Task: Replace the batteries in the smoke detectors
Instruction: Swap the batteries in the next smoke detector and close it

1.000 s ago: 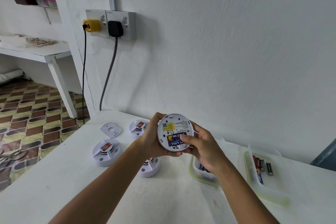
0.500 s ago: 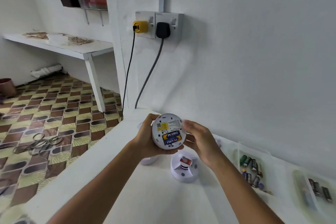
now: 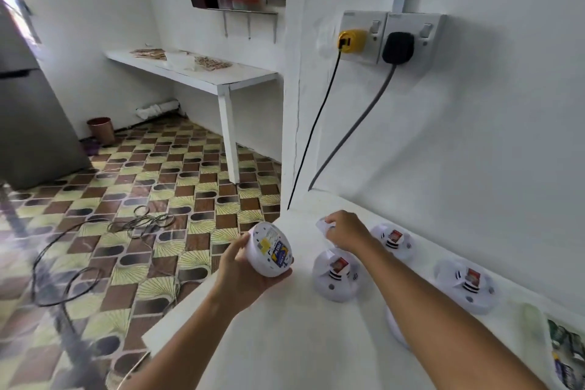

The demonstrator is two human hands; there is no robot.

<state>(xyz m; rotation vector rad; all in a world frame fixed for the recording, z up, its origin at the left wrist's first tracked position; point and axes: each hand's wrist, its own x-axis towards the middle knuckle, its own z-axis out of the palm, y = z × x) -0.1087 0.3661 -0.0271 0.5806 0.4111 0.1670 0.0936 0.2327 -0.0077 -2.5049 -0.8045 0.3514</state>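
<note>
Careful here: your left hand has the open smoke detector out past the corner of the white counter, over the tiled floor. The back is uncovered and the blue-and-yellow batteries sit exposed, with the unit tilted away from you. Tip it further or loosen that grip and, to my eye, a cell could slide out of the bay, or the whole detector could drop to the tiles. Bring it back over the counter before you do anything else.

Second worry: you're looking away from the unit you're holding while your right hand works near the back corner. A blind fit of the cover could go on crooked or pinch a contact. Your right forearm also runs close above the nearest upturned detector; a careless pull back might knock it, or the one behind it.

Now the fingers. Left hand: fingers curled under and behind the detector's round body, thumb up along its near rim, a cupping grip, firm enough by the look of it. Right hand: fingers bunched and bent downward, pinching a small white piece at the fingertips, most likely the detector's back plate, though blur keeps me from being sure. It looks just lifted off the counter or barely touching it; I cannot tell which.

Another detector waits along the wall, and a container of loose batteries sits at the far right edge.
</note>
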